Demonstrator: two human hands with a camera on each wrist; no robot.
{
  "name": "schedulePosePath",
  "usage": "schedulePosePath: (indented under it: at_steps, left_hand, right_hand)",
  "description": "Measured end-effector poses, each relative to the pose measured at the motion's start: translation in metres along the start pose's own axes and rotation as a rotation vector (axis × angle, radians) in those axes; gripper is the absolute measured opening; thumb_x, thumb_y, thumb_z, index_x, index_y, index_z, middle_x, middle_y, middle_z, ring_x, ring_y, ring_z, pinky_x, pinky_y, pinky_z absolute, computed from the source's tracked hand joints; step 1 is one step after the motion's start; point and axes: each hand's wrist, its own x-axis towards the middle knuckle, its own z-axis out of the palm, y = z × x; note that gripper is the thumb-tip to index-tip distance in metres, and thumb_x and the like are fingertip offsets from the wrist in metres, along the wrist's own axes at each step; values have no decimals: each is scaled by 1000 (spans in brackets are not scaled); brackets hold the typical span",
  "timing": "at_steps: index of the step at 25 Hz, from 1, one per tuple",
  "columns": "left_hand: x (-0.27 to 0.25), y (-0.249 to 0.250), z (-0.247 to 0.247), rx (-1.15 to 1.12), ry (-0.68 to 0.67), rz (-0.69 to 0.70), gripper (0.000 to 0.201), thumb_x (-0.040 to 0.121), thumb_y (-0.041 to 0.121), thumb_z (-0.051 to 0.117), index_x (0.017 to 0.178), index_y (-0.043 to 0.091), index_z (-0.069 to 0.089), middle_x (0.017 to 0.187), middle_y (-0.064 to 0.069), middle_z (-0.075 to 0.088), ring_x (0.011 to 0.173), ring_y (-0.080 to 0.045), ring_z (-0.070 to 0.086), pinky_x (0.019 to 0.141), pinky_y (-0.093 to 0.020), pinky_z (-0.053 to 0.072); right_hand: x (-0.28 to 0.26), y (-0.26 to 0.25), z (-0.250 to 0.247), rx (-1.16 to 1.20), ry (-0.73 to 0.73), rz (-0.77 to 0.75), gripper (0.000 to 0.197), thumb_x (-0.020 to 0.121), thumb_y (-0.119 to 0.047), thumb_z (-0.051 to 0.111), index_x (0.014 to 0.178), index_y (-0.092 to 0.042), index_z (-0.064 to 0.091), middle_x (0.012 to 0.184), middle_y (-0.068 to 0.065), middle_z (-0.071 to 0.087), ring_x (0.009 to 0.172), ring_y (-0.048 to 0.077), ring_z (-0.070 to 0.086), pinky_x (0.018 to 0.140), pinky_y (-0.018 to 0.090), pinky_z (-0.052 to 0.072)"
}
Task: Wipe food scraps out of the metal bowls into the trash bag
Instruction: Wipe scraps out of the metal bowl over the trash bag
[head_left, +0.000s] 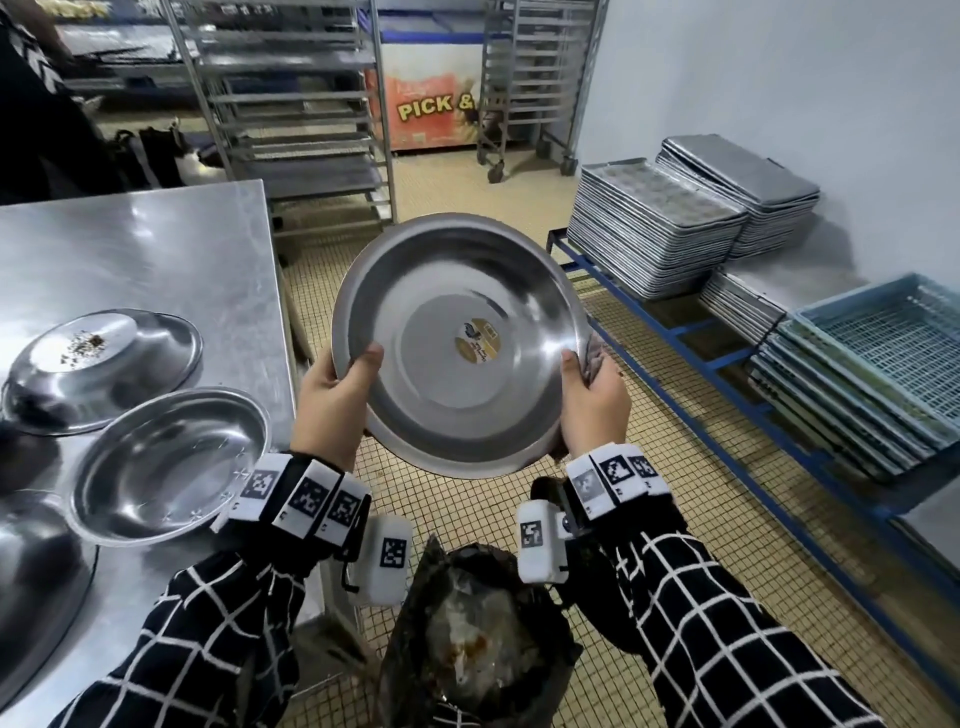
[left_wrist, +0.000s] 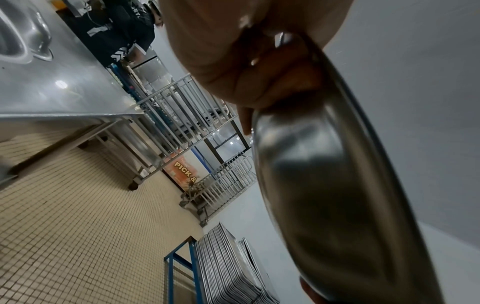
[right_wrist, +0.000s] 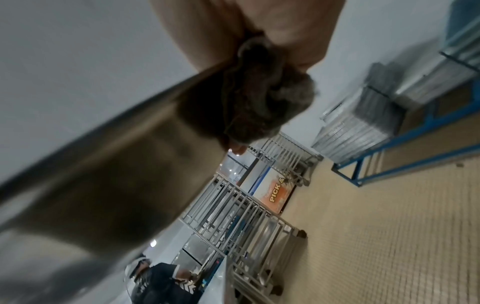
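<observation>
I hold a wide metal bowl (head_left: 457, 343) tilted toward me above the black trash bag (head_left: 467, 639). Its inside looks clean, with a small sticker at the centre. My left hand (head_left: 337, 389) grips the bowl's left rim, thumb inside. My right hand (head_left: 592, 400) grips the right rim and also pinches a grey cloth (head_left: 592, 353) against it. The left wrist view shows the bowl's underside (left_wrist: 324, 185) from close up. In the right wrist view the cloth (right_wrist: 259, 102) is bunched against the bowl's outer wall (right_wrist: 116, 174).
On the steel table (head_left: 156, 234) at left lie an overturned bowl with crumbs (head_left: 98, 364), an upright empty bowl (head_left: 166, 462) and part of another bowl (head_left: 31, 582). Stacked baking trays (head_left: 654, 228) and blue crates (head_left: 872, 364) sit on a blue rack at right. Tray trolleys (head_left: 291, 104) stand behind.
</observation>
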Motion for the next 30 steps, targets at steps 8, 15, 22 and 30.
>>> schedulePosePath:
  at_steps: [8, 15, 22, 30]
  left_hand:
    - [-26, -14, 27, 109, -148, 25, 23, 90, 11, 61, 91, 34, 56, 94, 15, 66, 89, 1, 61, 83, -19, 49]
    - [8, -29, 7, 426, 16, 7, 15, 89, 0, 44, 83, 13, 50, 70, -2, 50, 63, -18, 46, 53, -26, 39]
    - [8, -25, 11, 572, -68, 89, 35, 97, 12, 45, 131, 11, 46, 78, 5, 55, 67, -4, 51, 46, -5, 41]
    - [3, 3, 10, 388, -81, 137, 12, 97, 11, 47, 108, 14, 51, 79, 7, 54, 69, -1, 50, 51, -2, 40]
  right_hand:
    - [-23, -6, 22, 295, 79, 43, 26, 97, -37, 46, 105, -13, 53, 88, -9, 59, 77, 2, 57, 60, 14, 42]
    - [-17, 34, 23, -205, -352, 185, 28, 102, -31, 34, 97, -11, 53, 92, -1, 59, 82, 15, 61, 67, 23, 51]
    - [-37, 22, 43, -265, -438, -377, 48, 98, -26, 44, 144, -22, 33, 140, 5, 37, 116, 15, 47, 102, 29, 40]
    - [-33, 43, 40, -684, -437, -790, 55, 98, -49, 10, 150, -32, 15, 157, -4, 16, 145, 16, 8, 116, 33, -3]
